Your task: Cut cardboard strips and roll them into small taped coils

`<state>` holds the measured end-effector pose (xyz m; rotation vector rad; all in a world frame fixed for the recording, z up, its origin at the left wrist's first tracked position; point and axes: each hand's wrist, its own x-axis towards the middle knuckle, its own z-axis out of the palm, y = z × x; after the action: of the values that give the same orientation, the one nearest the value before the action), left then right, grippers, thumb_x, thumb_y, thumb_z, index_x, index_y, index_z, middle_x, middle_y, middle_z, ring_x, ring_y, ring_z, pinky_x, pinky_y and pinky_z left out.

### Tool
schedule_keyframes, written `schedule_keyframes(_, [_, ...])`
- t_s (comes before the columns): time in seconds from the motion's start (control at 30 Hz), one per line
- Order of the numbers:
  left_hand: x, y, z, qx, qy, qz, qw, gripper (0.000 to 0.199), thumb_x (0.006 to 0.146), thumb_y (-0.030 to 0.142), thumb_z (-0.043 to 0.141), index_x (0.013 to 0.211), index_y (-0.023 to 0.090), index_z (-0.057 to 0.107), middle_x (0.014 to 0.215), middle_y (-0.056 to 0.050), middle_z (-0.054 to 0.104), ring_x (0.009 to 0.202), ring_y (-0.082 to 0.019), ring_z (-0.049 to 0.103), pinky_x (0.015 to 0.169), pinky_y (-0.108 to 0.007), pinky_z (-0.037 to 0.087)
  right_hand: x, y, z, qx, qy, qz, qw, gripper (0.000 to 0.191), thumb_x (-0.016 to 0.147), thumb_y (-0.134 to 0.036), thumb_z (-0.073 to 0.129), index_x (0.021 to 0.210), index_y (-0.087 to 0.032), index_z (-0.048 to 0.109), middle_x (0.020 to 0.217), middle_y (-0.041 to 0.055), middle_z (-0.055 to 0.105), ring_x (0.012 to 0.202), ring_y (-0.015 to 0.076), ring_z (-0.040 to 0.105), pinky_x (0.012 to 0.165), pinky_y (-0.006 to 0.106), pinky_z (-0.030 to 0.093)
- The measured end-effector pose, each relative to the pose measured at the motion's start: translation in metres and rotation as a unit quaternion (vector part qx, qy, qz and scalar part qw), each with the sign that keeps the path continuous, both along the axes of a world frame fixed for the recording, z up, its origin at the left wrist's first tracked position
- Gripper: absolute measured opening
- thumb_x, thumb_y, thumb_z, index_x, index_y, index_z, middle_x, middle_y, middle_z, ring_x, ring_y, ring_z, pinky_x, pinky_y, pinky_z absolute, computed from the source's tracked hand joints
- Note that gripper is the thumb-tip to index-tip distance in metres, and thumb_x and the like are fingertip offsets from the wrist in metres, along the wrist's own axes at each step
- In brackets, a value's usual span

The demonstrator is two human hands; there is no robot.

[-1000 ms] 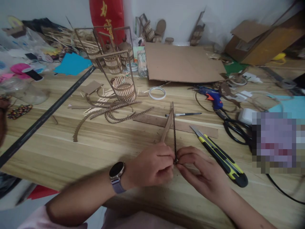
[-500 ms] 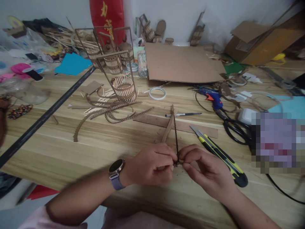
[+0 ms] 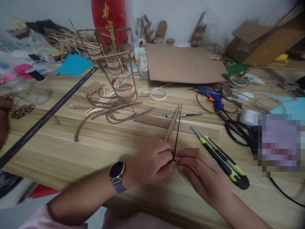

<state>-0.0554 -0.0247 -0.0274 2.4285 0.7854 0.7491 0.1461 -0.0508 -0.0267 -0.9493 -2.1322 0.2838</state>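
Observation:
My left hand [image 3: 153,162], with a watch on its wrist, pinches a narrow cardboard strip [image 3: 178,130] near its lower end. Fingertips of my right hand [image 3: 202,171] press on the same end from the right. The strip stands up from the fingers, its corrugated edge toward me, and a second flat length of cardboard [image 3: 171,125] slants up beside it. My fingers hide where the two pieces meet. Behind them a flat cardboard piece [image 3: 152,123] and a pen [image 3: 190,115] lie on the table. A yellow and black utility knife [image 3: 221,159] rests beside my right hand, blade out.
Small stick buckets [image 3: 125,90] with tall cardboard handles stand at the back left, near curled cardboard strips [image 3: 114,111]. A tape roll [image 3: 158,93], a cardboard sheet [image 3: 186,63], a blue glue gun [image 3: 214,98] and black-handled scissors [image 3: 238,132] lie beyond. Another person's hand [image 3: 4,105] shows at far left.
The upright strip's top has tilted to the right, and the slanting length has shifted right too. My right hand's fingers have straightened and lie closer together. Both hands stay at the strip's lower end.

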Motion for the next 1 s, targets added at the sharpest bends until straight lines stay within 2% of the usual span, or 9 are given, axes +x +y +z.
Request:
schedule_keyframes(0.17, [0.0019,-0.0021,-0.0023,0.021,-0.003,0.019,1.000,0.023,0.091,0.017,0.042,0.075,0.015,0.058,0.087,-0.009,0.061,0.082,-0.018,0.053,0.077,-0.031,0.048,-0.0028,-0.0020,-0.0033,-0.008,-0.009,0.009,1.000,0.013,0.091,-0.012,0.055,0.095,-0.023,0.061,0.092,0.0058,0.071,0.084,0.0185,0.069,0.071,0.032,0.057])
schedule_keyframes(0.43, [0.0014,-0.0008,-0.0034,-0.011,-0.032,0.016,0.999,0.021,0.087,0.014,0.043,0.070,0.017,0.054,0.086,-0.008,0.062,0.081,-0.017,0.054,0.076,-0.030,0.048,-0.0022,-0.0007,0.0005,-0.019,0.004,0.019,1.000,0.014,0.089,-0.009,0.055,0.094,-0.022,0.058,0.092,0.0052,0.072,0.085,0.0180,0.069,0.072,0.031,0.057])
schedule_keyframes(0.63, [0.0015,-0.0008,-0.0034,-0.024,-0.051,0.016,0.998,0.021,0.090,0.017,0.043,0.072,0.017,0.054,0.088,-0.008,0.063,0.083,-0.017,0.055,0.077,-0.029,0.047,-0.0002,-0.0010,-0.0045,-0.021,0.014,0.008,1.000,0.010,0.090,-0.012,0.055,0.092,-0.022,0.058,0.092,0.0060,0.070,0.085,0.0184,0.069,0.072,0.031,0.057])
schedule_keyframes(0.83, [0.0014,-0.0014,-0.0025,-0.051,-0.015,0.028,0.998,0.022,0.095,0.022,0.041,0.080,0.016,0.056,0.084,-0.007,0.061,0.082,-0.017,0.054,0.075,-0.029,0.045,-0.0006,0.0000,-0.0043,0.013,0.005,-0.008,1.000,0.008,0.090,-0.014,0.056,0.093,-0.021,0.057,0.091,0.0068,0.068,0.085,0.0180,0.067,0.072,0.030,0.056])
schedule_keyframes(1.0, [0.0021,-0.0018,-0.0022,-0.055,-0.015,0.027,0.998,0.021,0.096,0.020,0.041,0.083,0.015,0.057,0.083,-0.006,0.060,0.081,-0.017,0.054,0.074,-0.028,0.045,-0.0016,0.0000,-0.0047,0.009,-0.001,-0.008,1.000,0.008,0.092,-0.015,0.054,0.094,-0.022,0.056,0.092,0.0069,0.069,0.085,0.0182,0.068,0.072,0.031,0.056])
